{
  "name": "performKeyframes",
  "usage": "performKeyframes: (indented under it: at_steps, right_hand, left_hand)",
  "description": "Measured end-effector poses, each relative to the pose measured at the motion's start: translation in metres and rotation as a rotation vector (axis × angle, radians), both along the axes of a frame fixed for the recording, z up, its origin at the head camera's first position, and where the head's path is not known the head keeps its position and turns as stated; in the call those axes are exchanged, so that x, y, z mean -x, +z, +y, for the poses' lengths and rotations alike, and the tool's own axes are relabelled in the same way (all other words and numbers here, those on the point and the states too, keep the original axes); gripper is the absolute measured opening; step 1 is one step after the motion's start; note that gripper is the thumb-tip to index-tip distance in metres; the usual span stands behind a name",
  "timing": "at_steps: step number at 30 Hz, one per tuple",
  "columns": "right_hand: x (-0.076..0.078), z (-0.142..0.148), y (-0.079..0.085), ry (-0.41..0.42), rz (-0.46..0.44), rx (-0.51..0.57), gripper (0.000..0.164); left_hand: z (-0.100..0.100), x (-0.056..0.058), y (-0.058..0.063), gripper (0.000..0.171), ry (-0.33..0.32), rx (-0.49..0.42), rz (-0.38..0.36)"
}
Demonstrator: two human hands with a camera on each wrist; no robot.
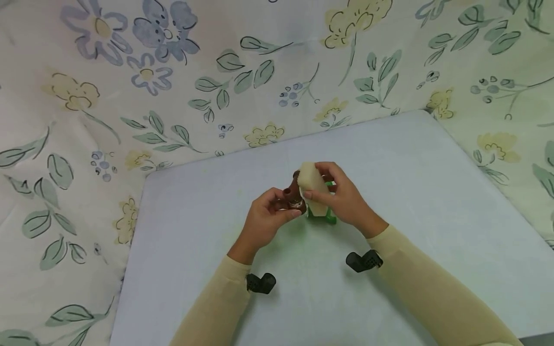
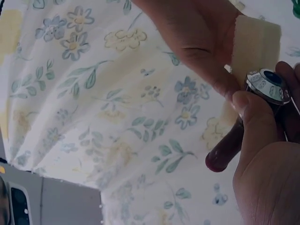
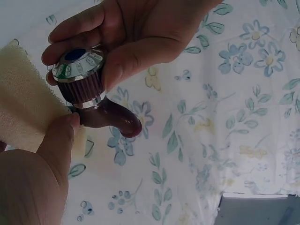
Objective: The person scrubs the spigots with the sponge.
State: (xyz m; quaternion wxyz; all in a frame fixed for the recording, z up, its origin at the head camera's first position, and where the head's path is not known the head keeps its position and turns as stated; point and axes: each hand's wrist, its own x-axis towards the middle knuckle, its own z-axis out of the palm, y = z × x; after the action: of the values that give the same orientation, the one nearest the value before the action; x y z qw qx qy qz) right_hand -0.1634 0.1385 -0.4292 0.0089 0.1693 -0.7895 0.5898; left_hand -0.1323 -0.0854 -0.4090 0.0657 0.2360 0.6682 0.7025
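Note:
Near the middle of the table, my left hand (image 1: pixel 264 221) grips a brown tap (image 1: pixel 294 190). In the right wrist view the tap (image 3: pixel 84 89) shows a ribbed handle, a chrome collar with a dark blue cap, and a curved spout. My right hand (image 1: pixel 348 199) holds a thick cream sponge (image 1: pixel 313 185) between thumb and fingers, against the tap's side. The left wrist view shows the sponge (image 2: pixel 258 42) just behind the tap's chrome collar. A bright green piece (image 1: pixel 331 219) shows beside and under the sponge, mostly hidden by it.
The white table (image 1: pixel 195 230) has its back edge against a hanging flowered cloth (image 1: pixel 173 110), which also runs along both sides. Small black cameras (image 1: pixel 261 283) sit at both wrists over cream sleeves (image 1: pixel 437 283).

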Motion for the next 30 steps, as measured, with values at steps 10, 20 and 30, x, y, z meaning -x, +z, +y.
performKeyframes:
  at_steps: [10, 20, 30]
  right_hand:
    - [-0.024, -0.015, 0.026, 0.135, 0.011, 0.065, 0.058]
    - [-0.037, -0.027, 0.044, 0.205, 0.084, 0.097, 0.059]
    - [-0.039, -0.028, 0.044, 0.154, 0.067, 0.102, 0.059]
  left_hand:
    - [-0.001, 0.002, -0.004, 0.025, 0.075, 0.037, 0.057]
    - [-0.003, 0.004, -0.008, 0.026, 0.138, 0.002, 0.004]
    - [-0.010, 0.013, -0.024, 0.038, 0.082, -0.201, -0.059]
